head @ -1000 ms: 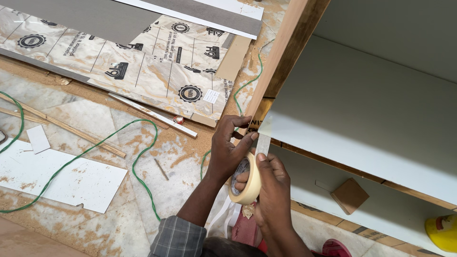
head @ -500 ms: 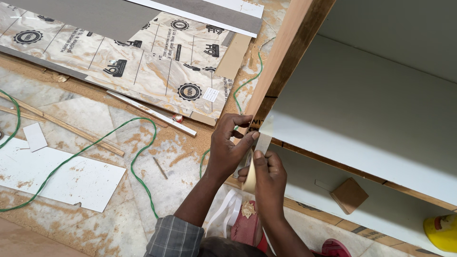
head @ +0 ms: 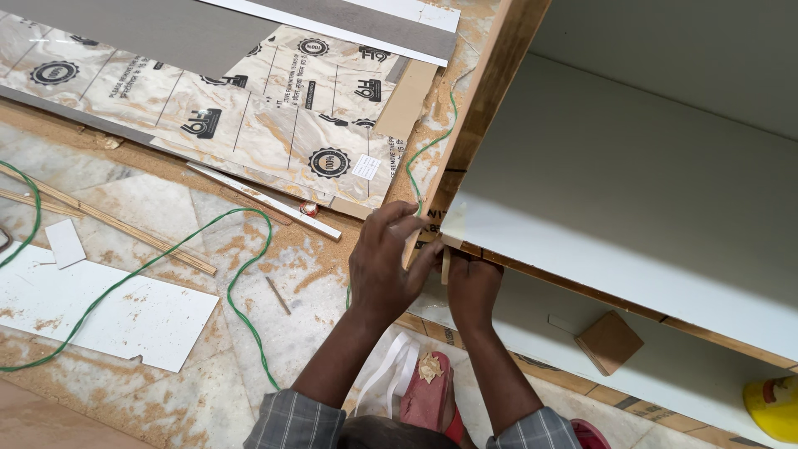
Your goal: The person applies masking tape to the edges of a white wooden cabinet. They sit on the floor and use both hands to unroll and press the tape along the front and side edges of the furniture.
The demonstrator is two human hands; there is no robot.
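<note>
Both my hands meet at the front corner of a white shelf panel (head: 623, 191), where it joins the cabinet's wooden upright (head: 492, 91). My right hand (head: 474, 289) grips a roll of beige masking tape (head: 446, 266), seen edge-on just under the shelf corner. My left hand (head: 384, 268) curls beside it, with fingertips and thumb pinching the tape's free end against the upright's edge. The roll is mostly hidden between the two hands.
A green wire (head: 249, 274) loops over the dusty marble floor. Film-covered laminate sheets (head: 249, 108), thin wooden strips (head: 108, 220) and white board offcuts (head: 108, 308) lie to the left. A wooden block (head: 609, 341) and a yellow object (head: 773, 407) sit in the lower compartment. A red sandal (head: 428, 399) is below.
My right hand has lifted the tape roll up to the shelf corner and turned it edge-on. My left hand has stayed at the corner.
</note>
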